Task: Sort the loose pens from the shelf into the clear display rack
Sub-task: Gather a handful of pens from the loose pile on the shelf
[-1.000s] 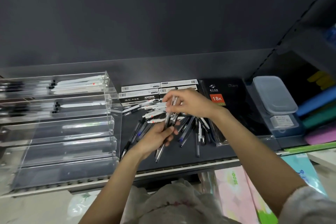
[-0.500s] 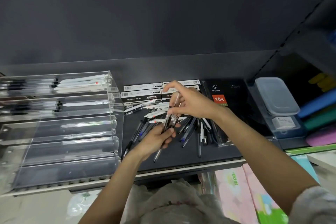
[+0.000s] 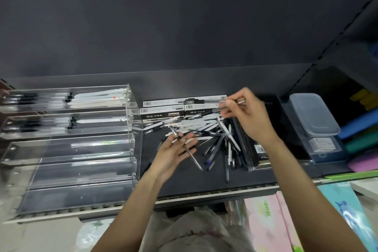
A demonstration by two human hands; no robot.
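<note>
A heap of loose pens [image 3: 208, 131], white, clear and dark ones, lies on the dark shelf [image 3: 184, 182]. My left hand [image 3: 173, 149] is palm up over the heap's left side, fingers curled around a clear pen [image 3: 192, 155] that slants down to the right. My right hand [image 3: 248, 114] is raised above the heap's back right and pinches a dark-tipped clear pen [image 3: 212, 111] that points left. The clear display rack [image 3: 131, 149] stands at the left. Its two upper tiers hold white and dark pens; the lower tiers look bare.
Black-and-white pen boxes [image 3: 163, 110] sit behind the heap. A dark packet [image 3: 259, 149] lies right of it. A lidded plastic box [image 3: 313, 114] stands further right, next to coloured folders [image 3: 360, 127]. Pastel packs [image 3: 272, 223] sit below the shelf edge.
My hands have separated. The right hand rose up and to the right, drawing a pen out with it. The left hand opened slightly and keeps one clear pen.
</note>
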